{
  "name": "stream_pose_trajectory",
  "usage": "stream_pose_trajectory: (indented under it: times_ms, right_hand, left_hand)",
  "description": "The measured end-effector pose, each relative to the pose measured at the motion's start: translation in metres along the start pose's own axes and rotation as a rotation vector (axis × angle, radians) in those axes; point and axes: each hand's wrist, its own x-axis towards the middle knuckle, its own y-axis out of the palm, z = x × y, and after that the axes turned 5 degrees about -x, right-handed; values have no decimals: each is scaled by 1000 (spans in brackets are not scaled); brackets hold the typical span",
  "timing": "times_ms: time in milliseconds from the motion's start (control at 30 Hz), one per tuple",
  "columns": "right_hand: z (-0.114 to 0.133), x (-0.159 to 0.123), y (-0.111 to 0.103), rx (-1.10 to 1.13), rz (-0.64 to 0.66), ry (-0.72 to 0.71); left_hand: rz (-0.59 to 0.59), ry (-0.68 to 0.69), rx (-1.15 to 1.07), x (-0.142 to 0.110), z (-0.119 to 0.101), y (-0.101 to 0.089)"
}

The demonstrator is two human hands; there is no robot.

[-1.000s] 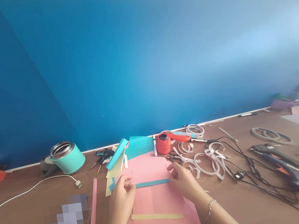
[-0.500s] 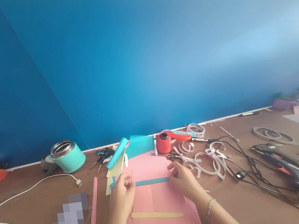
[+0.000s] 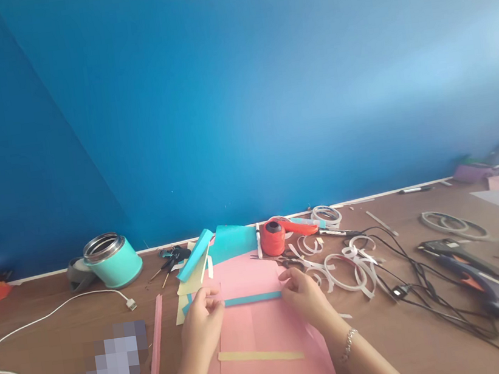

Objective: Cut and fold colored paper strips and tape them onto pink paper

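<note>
A narrow blue paper strip (image 3: 252, 299) stretches crosswise over a sheet of pink paper (image 3: 259, 333). My left hand (image 3: 204, 315) pinches its left end, and my right hand (image 3: 303, 293) pinches the right end. Both hands are closed, with fingertips and thumbs together on the strip. Nearer to me, a pale yellow strip (image 3: 260, 355) lies across the same pink sheet. Whether the blue strip touches the sheet along its length I cannot tell.
Beyond my hands lie teal paper (image 3: 236, 242), a red tape roll (image 3: 273, 239) and curled white strips (image 3: 346, 272). A turquoise container (image 3: 115, 263) stands at left near a white cable (image 3: 54, 308). Right, a glue gun (image 3: 478, 285) lies among black cords (image 3: 428, 286).
Both hands still hold the blue strip by its ends. The strip sits very slightly farther from me than before; little else differs.
</note>
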Motion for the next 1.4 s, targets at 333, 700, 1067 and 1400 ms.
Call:
stream_pose_trajectory:
  times_ms: [333,700,1067,1400]
  right_hand:
    - [9,-6,0,-121,-9,1]
    - [13,-8,0,-196,-26,-7]
    - [12,-7,0,-196,-25,-9]
    - [14,-8,-2,-183,-25,-11]
  left_hand:
    - [-25,-64,112,-4,-13,-2]
    - [-55,-62,110,-5,-15,-2]
    - [-52,-74,141,-4,-15,-1]
    - [-71,-46,131,-6,-15,0]
